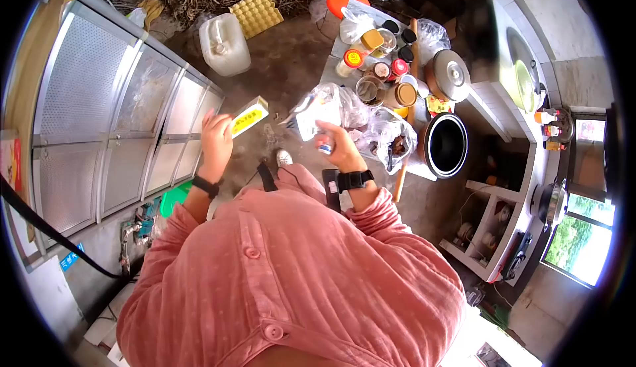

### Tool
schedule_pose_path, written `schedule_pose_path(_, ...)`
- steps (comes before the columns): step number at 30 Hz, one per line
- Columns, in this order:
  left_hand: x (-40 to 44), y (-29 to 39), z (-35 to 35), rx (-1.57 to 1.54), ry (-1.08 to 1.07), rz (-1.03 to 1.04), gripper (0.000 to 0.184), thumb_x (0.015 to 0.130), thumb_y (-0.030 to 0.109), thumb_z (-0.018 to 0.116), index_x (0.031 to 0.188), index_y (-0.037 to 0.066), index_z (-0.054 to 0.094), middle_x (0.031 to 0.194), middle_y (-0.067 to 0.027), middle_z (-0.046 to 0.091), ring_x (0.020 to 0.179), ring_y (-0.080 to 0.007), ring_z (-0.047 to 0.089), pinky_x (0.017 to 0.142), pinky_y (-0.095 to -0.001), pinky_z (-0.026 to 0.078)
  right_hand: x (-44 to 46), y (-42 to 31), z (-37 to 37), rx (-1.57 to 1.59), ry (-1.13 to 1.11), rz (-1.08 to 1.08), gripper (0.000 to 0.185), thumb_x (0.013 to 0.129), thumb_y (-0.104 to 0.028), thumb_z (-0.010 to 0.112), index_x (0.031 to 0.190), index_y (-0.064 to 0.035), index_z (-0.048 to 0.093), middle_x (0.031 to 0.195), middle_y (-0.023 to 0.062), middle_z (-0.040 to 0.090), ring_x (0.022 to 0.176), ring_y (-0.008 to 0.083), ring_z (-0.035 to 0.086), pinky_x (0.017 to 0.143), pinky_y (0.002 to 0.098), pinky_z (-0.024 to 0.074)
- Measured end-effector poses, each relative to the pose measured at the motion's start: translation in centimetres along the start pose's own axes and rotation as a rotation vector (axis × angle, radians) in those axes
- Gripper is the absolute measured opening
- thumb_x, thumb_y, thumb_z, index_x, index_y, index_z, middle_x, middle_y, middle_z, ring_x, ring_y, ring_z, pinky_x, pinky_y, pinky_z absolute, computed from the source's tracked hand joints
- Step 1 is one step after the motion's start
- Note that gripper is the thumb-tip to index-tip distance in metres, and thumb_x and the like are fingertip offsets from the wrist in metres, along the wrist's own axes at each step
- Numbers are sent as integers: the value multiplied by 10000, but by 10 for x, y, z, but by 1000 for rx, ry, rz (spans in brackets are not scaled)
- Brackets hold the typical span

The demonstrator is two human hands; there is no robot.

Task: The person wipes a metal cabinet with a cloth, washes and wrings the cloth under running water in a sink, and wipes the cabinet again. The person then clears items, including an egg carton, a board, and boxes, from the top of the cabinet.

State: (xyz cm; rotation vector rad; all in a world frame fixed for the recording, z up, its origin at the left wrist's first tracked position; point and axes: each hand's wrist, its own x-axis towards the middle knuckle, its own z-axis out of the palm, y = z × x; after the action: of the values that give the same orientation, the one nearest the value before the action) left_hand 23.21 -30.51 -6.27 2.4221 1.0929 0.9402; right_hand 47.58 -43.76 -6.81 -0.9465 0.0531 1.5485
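My left hand (217,143) is closed on one end of a small, long yellow-and-white box (250,116) with dark lettering. It holds the box up in front of the grey cabinet doors. My right hand (344,150) is closed round a white packet (306,123), thumb on top. A small blue-and-white part shows under the fingers; whether it belongs to the packet I cannot tell. Just beyond this hand, clear plastic bags (385,135) lie at the near end of the table (332,69). Both wrists wear black straps.
Jars (370,90) with several lids crowd the table, beside a lidded pot (448,75) and an open dark pot (444,146). Metal-framed cabinets (93,55) line the left. A white jerrycan (225,44) and yellow egg tray (257,13) are on the floor ahead.
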Motion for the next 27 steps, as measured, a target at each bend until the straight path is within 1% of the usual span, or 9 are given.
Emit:
schedule_pose_path(1, 9, 2, 7, 0, 0, 1, 40, 717, -12, 541, 747, -12, 568, 768, -100, 575, 747, -247, 545, 904, -393, 360, 1, -7, -7, 211, 121, 115, 139, 777, -68, 559, 896, -36, 496, 660, -8, 440, 503, 69, 409, 470, 200, 361)
schedule_pose_path(6, 52, 2, 47, -33, 22, 72, 40, 713, -3, 550, 747, 0, 571, 776, -90, 579, 763, -242, 547, 897, -394, 363, 32, -12, -46, 352, 294, -24, 159, 779, -66, 568, 924, -70, 503, 726, 22, 525, 507, 100, 442, 447, 244, 400)
schedule_pose_path(11, 104, 5, 91, -72, 22, -17, 51, 725, 27, 554, 746, -8, 583, 771, -115, 601, 748, -274, 557, 870, -377, 376, 50, -16, -34, 375, 264, -64, 149, 780, -70, 574, 912, -73, 505, 728, 26, 527, 508, 109, 448, 448, 249, 402)
schedule_pose_path(13, 127, 0, 112, -86, 23, 2, 54, 728, 37, 553, 741, -8, 581, 765, -116, 598, 735, -283, 552, 862, -372, 379, 62, -17, -33, 407, 281, -48, 183, 776, -47, 574, 936, -82, 494, 791, 29, 528, 515, 85, 419, 444, 197, 389)
schedule_pose_path(14, 141, 1, 121, -99, 25, 36, 55, 731, 41, 552, 736, -6, 581, 760, -114, 597, 735, -281, 551, 856, -372, 380, 65, -22, -29, 387, 281, -59, 152, 785, -73, 573, 915, -68, 495, 723, 20, 509, 523, 105, 448, 455, 254, 404)
schedule_pose_path(17, 179, 4, 150, -109, 19, 125, 57, 738, 46, 549, 727, 4, 586, 752, -102, 595, 748, -264, 553, 850, -371, 379, 71, -36, -18, 386, 283, -83, 157, 786, -80, 576, 918, -69, 491, 728, 18, 504, 522, 102, 441, 454, 255, 404)
schedule_pose_path(22, 243, 9, 210, -191, -24, 267, 52, 707, 17, 541, 708, 33, 590, 753, -73, 594, 756, -233, 551, 885, -384, 350, 83, -70, -32, 471, 289, -200, 196, 783, -78, 578, 962, -87, 497, 751, 10, 513, 524, 87, 442, 461, 234, 403)
schedule_pose_path(25, 284, 19, 253, -232, -67, 362, 49, 722, 24, 547, 716, 19, 595, 761, -75, 602, 756, -234, 559, 872, -386, 370, 84, -108, -46, 457, 329, -470, 211, 786, -72, 568, 979, -95, 487, 763, 0, 521, 520, 76, 441, 488, 214, 409)
schedule_pose_path(27, 309, 29, 283, -294, -70, 442, 52, 718, 23, 544, 730, 28, 594, 774, -58, 600, 772, -221, 556, 881, -382, 363, 81, -140, -51, 536, 386, -544, 202, 788, -70, 563, 973, -93, 483, 763, -5, 519, 522, 75, 444, 487, 215, 415)
